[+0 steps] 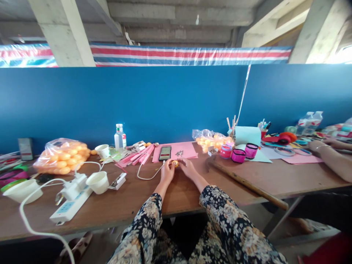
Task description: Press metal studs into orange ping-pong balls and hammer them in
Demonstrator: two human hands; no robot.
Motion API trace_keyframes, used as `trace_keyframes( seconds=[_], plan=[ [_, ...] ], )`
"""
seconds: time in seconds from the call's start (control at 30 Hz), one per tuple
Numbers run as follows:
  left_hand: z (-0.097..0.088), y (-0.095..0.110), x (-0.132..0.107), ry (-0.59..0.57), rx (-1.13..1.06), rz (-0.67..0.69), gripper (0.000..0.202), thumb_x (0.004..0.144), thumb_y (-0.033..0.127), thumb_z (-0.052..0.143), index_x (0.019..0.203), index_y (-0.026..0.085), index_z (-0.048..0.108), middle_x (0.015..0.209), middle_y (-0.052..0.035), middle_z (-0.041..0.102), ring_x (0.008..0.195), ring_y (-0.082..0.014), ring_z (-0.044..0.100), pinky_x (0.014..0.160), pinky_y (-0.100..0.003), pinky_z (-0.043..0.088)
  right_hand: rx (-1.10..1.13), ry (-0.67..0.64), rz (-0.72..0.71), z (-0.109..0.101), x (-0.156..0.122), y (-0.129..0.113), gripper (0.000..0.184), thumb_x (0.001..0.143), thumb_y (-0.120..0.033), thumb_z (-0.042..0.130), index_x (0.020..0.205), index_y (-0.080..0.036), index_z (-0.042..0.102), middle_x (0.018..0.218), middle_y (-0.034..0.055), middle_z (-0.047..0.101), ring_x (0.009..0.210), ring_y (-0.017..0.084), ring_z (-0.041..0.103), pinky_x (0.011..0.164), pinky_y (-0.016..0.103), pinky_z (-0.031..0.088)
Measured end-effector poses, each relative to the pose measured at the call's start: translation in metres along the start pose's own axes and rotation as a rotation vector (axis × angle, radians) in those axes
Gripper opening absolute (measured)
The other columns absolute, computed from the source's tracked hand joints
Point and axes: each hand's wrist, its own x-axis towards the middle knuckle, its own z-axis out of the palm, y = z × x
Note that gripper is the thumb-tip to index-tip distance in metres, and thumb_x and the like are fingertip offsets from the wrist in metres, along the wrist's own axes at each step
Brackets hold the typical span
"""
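Observation:
Both my hands meet over the brown table, just in front of a pink paper sheet. My left hand and my right hand pinch a small orange ball between their fingertips. A black phone lies on the pink sheet right behind the ball, with a white cable running from it. Small metal bits lie beside the phone. My sleeves are dark with a flower print.
A bag of orange balls sits at the left, another bag of them at the right. A white power strip, paper cups, a clear bottle, pink strips, pink tape rolls and a long wooden stick lie around. Another person's arm rests at far right.

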Motion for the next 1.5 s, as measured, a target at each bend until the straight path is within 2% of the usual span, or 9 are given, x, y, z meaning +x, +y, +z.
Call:
trace_keyframes(
  seconds=[0.23, 0.5, 0.7, 0.9, 1.13, 1.23, 1.37, 1.5],
  plan=[
    [-0.004, 0.009, -0.002, -0.030, 0.038, 0.000, 0.029, 0.082, 0.036, 0.046, 0.097, 0.017, 0.062, 0.093, -0.0084, 0.069, 0.086, -0.0205, 0.064, 0.079, -0.033, 0.049, 0.022, -0.054, -0.010, 0.000, -0.003, -0.001, 0.031, 0.070, -0.024, 0.062, 0.100, -0.018, 0.060, 0.098, 0.0077, 0.067, 0.085, 0.020, 0.063, 0.078, 0.034, 0.050],
    [0.000, -0.001, 0.001, -0.005, 0.018, -0.010, 0.030, 0.079, 0.036, 0.051, 0.096, 0.013, 0.059, 0.092, -0.0115, 0.068, 0.085, -0.0197, 0.064, 0.076, -0.032, 0.050, 0.063, -0.098, -0.041, 0.001, -0.003, 0.000, 0.033, 0.071, -0.028, 0.062, 0.102, -0.018, 0.059, 0.100, 0.0079, 0.066, 0.087, 0.020, 0.064, 0.079, 0.033, 0.050],
    [0.001, -0.001, 0.001, 0.005, 0.020, -0.023, 0.029, 0.077, 0.035, 0.054, 0.096, 0.013, 0.058, 0.092, -0.0114, 0.068, 0.084, -0.0198, 0.065, 0.075, -0.032, 0.050, 0.037, -0.060, -0.014, 0.002, -0.005, 0.000, 0.032, 0.068, -0.029, 0.066, 0.098, -0.019, 0.058, 0.095, 0.0072, 0.066, 0.082, 0.020, 0.064, 0.075, 0.034, 0.051],
    [-0.004, 0.008, -0.001, 0.024, 0.052, -0.039, 0.028, 0.082, 0.035, 0.043, 0.089, 0.015, 0.062, 0.086, -0.0106, 0.069, 0.083, -0.0219, 0.064, 0.075, -0.033, 0.049, 0.008, -0.032, 0.005, 0.001, -0.005, 0.000, 0.029, 0.069, -0.025, 0.062, 0.097, -0.020, 0.056, 0.096, 0.0046, 0.065, 0.082, 0.018, 0.063, 0.076, 0.033, 0.050],
    [-0.004, 0.011, -0.002, 0.021, 0.034, -0.054, 0.032, 0.083, 0.035, 0.042, 0.096, 0.013, 0.060, 0.089, -0.0117, 0.069, 0.081, -0.0208, 0.065, 0.069, -0.030, 0.051, 0.013, -0.034, -0.004, 0.002, -0.004, -0.002, 0.030, 0.069, -0.023, 0.062, 0.099, -0.019, 0.056, 0.098, 0.0059, 0.065, 0.087, 0.019, 0.062, 0.079, 0.034, 0.049],
    [-0.003, 0.009, -0.001, 0.016, 0.035, -0.052, 0.033, 0.083, 0.036, 0.042, 0.097, 0.012, 0.061, 0.092, -0.0131, 0.068, 0.082, -0.0211, 0.065, 0.071, -0.030, 0.051, 0.016, -0.034, -0.006, 0.002, -0.004, -0.004, 0.031, 0.068, -0.023, 0.063, 0.099, -0.020, 0.057, 0.098, 0.0061, 0.065, 0.086, 0.020, 0.063, 0.079, 0.034, 0.049],
    [-0.004, 0.007, 0.000, -0.009, 0.046, -0.037, 0.032, 0.082, 0.037, 0.044, 0.092, 0.014, 0.064, 0.088, -0.0111, 0.070, 0.082, -0.0217, 0.065, 0.075, -0.032, 0.050, 0.026, -0.044, -0.008, 0.001, -0.004, -0.005, 0.032, 0.068, -0.024, 0.063, 0.099, -0.020, 0.058, 0.095, 0.0057, 0.066, 0.084, 0.020, 0.063, 0.076, 0.034, 0.050],
    [-0.004, 0.006, 0.000, -0.019, 0.051, -0.030, 0.032, 0.081, 0.038, 0.047, 0.094, 0.015, 0.064, 0.090, -0.0102, 0.070, 0.084, -0.0211, 0.065, 0.077, -0.033, 0.049, 0.044, -0.060, -0.013, 0.001, -0.005, -0.005, 0.030, 0.069, -0.023, 0.062, 0.099, -0.019, 0.058, 0.097, 0.0062, 0.066, 0.083, 0.019, 0.064, 0.074, 0.032, 0.051]
  ],
)
